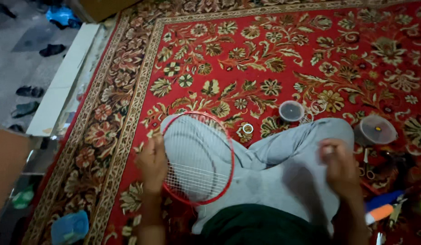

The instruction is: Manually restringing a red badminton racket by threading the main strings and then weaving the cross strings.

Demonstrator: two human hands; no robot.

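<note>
Two hands at work: your left hand (151, 165) clasps the red hoop (199, 159) rim — light, stiff, strings fragile; right hand (340, 165) blurred, grip unclear

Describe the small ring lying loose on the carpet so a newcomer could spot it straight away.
Start at the red floral carpet, then find the red hoop strung with white threads that the left hand holds over the grey-clad knee. Just right of the hoop's top edge lies the ring: small, pale and alone, unlike the round lidded tubs farther right.
</note>
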